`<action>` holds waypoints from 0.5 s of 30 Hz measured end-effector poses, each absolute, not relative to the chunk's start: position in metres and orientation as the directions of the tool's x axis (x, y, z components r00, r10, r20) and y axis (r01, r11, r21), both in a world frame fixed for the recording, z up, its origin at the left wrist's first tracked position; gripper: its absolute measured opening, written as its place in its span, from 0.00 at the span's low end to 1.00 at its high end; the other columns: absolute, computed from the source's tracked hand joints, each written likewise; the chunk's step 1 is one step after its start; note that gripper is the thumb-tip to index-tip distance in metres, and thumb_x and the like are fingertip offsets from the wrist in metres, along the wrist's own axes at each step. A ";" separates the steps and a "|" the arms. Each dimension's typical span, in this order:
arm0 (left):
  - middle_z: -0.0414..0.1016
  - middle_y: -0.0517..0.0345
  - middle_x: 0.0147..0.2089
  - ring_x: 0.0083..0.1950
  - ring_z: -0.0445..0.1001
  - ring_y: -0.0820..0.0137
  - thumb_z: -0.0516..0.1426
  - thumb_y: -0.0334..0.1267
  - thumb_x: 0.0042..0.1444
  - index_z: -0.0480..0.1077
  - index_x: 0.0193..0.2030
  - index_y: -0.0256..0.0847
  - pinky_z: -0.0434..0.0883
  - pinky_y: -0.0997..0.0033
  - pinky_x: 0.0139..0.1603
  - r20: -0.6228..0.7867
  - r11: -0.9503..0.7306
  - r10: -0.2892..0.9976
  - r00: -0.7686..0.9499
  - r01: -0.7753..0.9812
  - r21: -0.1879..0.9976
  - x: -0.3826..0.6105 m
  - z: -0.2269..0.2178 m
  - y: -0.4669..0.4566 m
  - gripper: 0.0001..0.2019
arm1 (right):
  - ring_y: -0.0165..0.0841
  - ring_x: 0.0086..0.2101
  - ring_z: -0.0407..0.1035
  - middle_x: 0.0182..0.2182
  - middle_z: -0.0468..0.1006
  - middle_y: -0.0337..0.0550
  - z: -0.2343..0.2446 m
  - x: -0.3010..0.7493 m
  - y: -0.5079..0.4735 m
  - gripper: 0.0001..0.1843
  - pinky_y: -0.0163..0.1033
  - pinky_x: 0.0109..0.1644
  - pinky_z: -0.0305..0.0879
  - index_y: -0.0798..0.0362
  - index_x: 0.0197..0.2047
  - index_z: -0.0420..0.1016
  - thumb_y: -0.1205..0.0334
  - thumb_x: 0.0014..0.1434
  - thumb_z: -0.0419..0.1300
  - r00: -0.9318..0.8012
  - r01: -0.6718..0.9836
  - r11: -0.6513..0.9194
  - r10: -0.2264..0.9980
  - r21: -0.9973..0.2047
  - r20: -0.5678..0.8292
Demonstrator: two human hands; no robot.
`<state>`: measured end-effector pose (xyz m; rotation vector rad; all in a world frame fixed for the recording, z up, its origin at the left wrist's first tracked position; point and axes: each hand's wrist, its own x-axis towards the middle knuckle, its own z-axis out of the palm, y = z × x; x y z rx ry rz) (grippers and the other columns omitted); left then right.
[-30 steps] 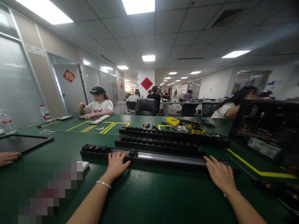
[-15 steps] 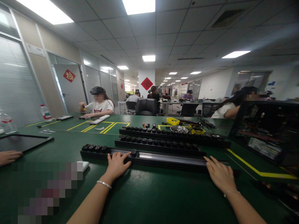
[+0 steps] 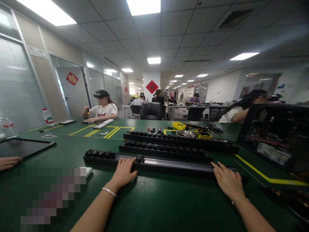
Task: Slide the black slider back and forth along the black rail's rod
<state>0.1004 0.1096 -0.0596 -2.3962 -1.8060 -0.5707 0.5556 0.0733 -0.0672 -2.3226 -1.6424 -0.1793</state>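
A long black rail (image 3: 169,165) with a silver channel lies across the green table (image 3: 154,203) in front of me. Several black socket modules sit at its left end, and one lone module (image 3: 138,158) sits further right. My left hand (image 3: 123,173) rests on the rail's near edge just left of that lone module, fingers stretched out. My right hand (image 3: 227,182) lies flat on the rail's right end, fingers apart. Neither hand holds anything.
Two more black rails (image 3: 166,149) full of modules lie behind. A yellow bin (image 3: 178,125) and a metal bowl (image 3: 184,133) stand further back. An open black computer case (image 3: 277,137) stands at right. Another person's hand (image 3: 8,162) rests at far left beside a dark panel (image 3: 23,147). Other people work at distant tables.
My left hand has shifted slightly right along the rail's near edge. The right hand has stayed where it was.
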 end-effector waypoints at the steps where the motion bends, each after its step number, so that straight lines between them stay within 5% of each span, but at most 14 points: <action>1: 0.67 0.53 0.54 0.58 0.60 0.62 0.52 0.45 0.48 0.59 0.57 0.42 0.40 0.52 0.64 0.345 -0.298 0.910 0.231 0.942 0.156 0.100 -0.060 0.110 0.27 | 0.42 0.57 0.52 0.60 0.57 0.40 -0.067 0.555 0.073 0.33 0.57 0.60 0.40 0.41 0.61 0.56 0.44 0.58 0.28 0.344 0.937 -0.310 0.900 -0.164 0.266; 15: 0.68 0.56 0.51 0.56 0.61 0.61 0.52 0.46 0.49 0.58 0.58 0.47 0.39 0.53 0.63 0.322 -0.285 0.919 0.226 0.947 0.150 0.103 -0.056 0.109 0.28 | 0.42 0.58 0.51 0.60 0.57 0.40 -0.065 0.554 0.072 0.33 0.57 0.61 0.39 0.42 0.61 0.56 0.44 0.58 0.28 0.347 0.935 -0.311 0.903 -0.170 0.254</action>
